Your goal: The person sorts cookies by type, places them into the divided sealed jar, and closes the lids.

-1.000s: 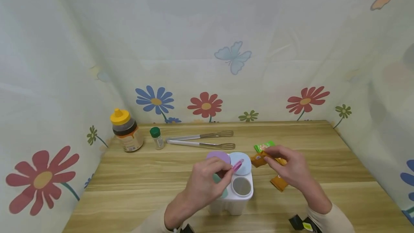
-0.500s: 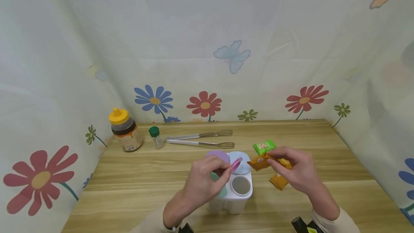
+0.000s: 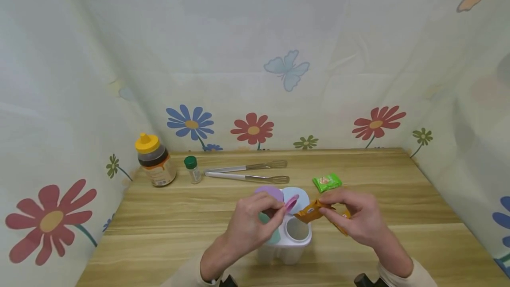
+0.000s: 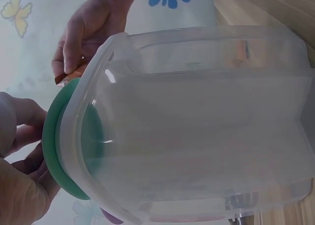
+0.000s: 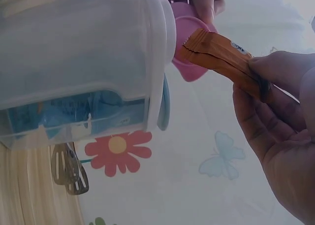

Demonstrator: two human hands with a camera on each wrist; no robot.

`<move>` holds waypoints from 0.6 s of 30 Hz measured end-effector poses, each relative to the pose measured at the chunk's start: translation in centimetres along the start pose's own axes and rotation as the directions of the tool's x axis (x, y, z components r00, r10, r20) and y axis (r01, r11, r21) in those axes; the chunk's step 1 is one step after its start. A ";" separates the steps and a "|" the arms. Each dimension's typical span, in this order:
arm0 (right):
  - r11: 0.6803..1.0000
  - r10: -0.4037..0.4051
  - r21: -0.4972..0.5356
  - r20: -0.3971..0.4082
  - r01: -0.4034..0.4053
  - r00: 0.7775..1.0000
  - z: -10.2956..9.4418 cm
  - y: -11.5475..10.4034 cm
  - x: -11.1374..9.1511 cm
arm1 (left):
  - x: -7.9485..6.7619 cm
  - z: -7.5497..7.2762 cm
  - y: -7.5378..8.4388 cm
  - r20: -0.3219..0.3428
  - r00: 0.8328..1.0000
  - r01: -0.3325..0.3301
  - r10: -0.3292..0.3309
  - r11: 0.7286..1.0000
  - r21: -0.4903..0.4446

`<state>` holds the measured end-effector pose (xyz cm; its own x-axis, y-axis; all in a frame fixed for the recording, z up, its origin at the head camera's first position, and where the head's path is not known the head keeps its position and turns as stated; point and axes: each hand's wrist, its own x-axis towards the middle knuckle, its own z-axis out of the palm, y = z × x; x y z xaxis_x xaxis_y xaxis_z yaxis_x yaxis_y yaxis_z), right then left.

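**Holding an orange packet (image 3: 308,212) near the open compartment (image 3: 297,230)**

Head view: the right hand (image 3: 356,216) is pinching one end of the packet, whose free end is pointing to eight o'clock, by the container's (image 3: 291,254) two o'clock edge. The left hand (image 3: 253,223) is pinching the raised pink lid (image 3: 291,204). The packet is looking light, crisp-skinned and perhaps slippery; the crimped ends are seeming the best grip, sparing the contents. A second orange wrapper (image 3: 343,217) is lying partly hidden behind the right hand.

Left wrist view: the green lid (image 4: 51,141) is covering most of the packet at ten o'clock; the left hand is running off at nine, its grip unclear.

Right wrist view: the packet's serrated tip is overlapping the pink lid. A blue shape (image 5: 88,109) is showing blurrily through the wall; the compartment's inside is staying out of sight.
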<state>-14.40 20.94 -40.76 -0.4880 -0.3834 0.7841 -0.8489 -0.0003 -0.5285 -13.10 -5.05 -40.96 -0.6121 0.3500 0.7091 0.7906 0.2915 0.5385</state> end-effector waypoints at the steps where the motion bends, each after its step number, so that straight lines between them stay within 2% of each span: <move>1: 1.000 -0.007 0.005 0.002 0.007 1.000 0.1 0.0 0.0 | 0.0 0.0 0.0 0.000 1.000 0.003 -0.003 1.000 -0.001; 10: 0.996 -0.086 0.007 0.040 0.085 0.996 1.3 0.4 0.0 | 0.0 -0.1 0.1 0.010 0.999 0.037 -0.037 0.999 0.001; 18: 0.981 -0.075 -0.171 0.100 0.091 0.992 2.1 1.1 -0.3 | 0.0 -0.2 -0.2 0.008 1.000 0.021 -0.021 1.000 0.001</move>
<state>-14.72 19.09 -42.31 -0.4003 -0.4725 0.7851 -0.9121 0.1225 -0.3913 -13.23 -5.27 -41.00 -0.6289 0.3510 0.6937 0.7774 0.2999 0.5530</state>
